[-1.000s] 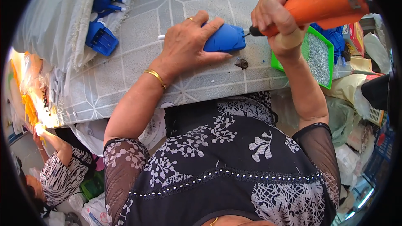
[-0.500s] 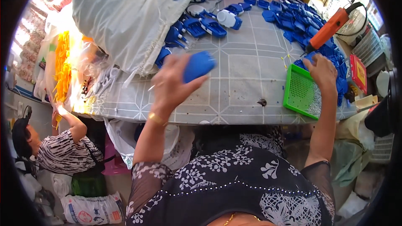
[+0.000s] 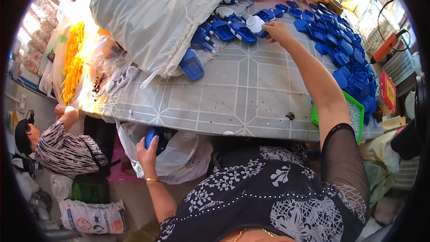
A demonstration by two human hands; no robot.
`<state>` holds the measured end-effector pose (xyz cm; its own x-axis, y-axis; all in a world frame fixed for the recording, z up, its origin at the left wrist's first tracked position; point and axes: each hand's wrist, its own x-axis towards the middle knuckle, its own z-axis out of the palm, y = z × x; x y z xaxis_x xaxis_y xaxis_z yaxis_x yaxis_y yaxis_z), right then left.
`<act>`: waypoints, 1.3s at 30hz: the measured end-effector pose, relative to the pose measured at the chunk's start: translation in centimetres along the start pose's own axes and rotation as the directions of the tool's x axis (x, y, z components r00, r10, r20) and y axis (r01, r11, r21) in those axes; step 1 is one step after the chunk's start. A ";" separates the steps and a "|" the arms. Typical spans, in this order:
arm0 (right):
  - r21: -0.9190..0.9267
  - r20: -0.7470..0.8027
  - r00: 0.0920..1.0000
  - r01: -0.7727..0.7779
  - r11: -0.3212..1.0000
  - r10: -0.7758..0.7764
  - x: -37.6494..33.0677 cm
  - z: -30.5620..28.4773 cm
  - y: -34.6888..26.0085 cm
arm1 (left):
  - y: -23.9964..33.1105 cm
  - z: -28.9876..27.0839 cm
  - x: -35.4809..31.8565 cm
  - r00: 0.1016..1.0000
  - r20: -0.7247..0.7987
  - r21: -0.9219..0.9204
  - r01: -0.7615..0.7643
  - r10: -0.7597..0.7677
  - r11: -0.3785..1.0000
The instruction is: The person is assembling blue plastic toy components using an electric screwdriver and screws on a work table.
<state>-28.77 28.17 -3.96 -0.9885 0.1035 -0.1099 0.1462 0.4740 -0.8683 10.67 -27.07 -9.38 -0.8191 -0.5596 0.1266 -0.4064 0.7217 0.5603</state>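
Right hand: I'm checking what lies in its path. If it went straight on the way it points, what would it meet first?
Likely the white round part at the fingertips of the right hand, then blue plastic pieces; depth is unclear.

Left hand (image 3: 147,151) low, curled — right hand (image 3: 277,31) outstretched

We see a grey tile-patterned tabletop (image 3: 251,94) bearing a white cloth sack (image 3: 152,13) far left, blue plastic parts (image 3: 345,49) far right, a green tray (image 3: 356,112) near right.
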 end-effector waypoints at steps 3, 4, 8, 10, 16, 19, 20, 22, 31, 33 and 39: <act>-0.014 -0.026 0.999 -0.048 0.999 0.047 -2.2 -0.9 0.9 | -1.0 2.2 0.8 0.979 -0.087 0.323 -0.149 0.186 0.934; -0.017 -0.046 0.997 -0.067 0.998 0.066 -3.6 -2.1 1.9 | -0.1 2.1 1.3 0.959 -0.083 0.336 -0.228 0.270 0.914; -0.510 -0.021 0.885 0.390 0.766 -0.465 -15.4 -4.3 1.3 | 7.1 -1.8 1.2 0.959 0.025 -0.086 -0.278 0.281 0.957; -0.679 0.106 0.612 0.620 0.392 -0.784 -19.6 -5.6 3.9 | 13.5 -2.2 0.6 0.936 0.020 -0.225 -0.337 0.350 0.914; -0.677 0.185 0.679 0.612 0.408 -0.711 -27.7 -5.9 5.3 | 28.1 3.9 -0.8 0.424 0.091 -0.390 -0.818 0.901 0.424; -0.573 0.076 0.718 0.600 0.559 -0.692 -28.5 -8.1 5.1 | 32.7 9.8 -2.2 0.190 0.205 -0.367 -0.895 0.960 0.255; -0.658 -0.032 0.722 0.506 0.558 -0.691 -27.4 -9.4 6.0 | 33.7 11.9 -2.2 0.082 0.221 -0.341 -0.927 0.972 0.156; -0.774 -0.170 0.806 0.248 0.583 -0.568 -24.5 -13.2 9.0 | 35.7 14.7 -3.4 0.012 0.278 -0.323 -0.940 0.960 0.106; -0.873 -0.240 0.963 -0.271 0.406 0.125 -19.8 -20.3 9.4 | 35.3 17.4 -3.3 0.025 0.122 -0.416 -0.906 0.992 0.074; -0.873 -0.232 0.972 -0.225 0.433 0.036 -19.5 -20.5 10.0 | 35.0 17.5 -3.1 0.035 0.134 -0.414 -0.906 0.990 0.088; -0.657 -0.274 0.926 0.018 0.754 -0.262 -19.6 -19.1 6.8 | 34.9 17.4 -3.0 0.096 0.107 -0.446 -0.885 0.990 0.134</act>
<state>-7.66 46.11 1.51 -0.9428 0.2114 0.2578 0.1168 0.9337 -0.3385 -8.12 6.86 -4.49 -0.5240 0.7043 0.4789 0.8510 0.4100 0.3281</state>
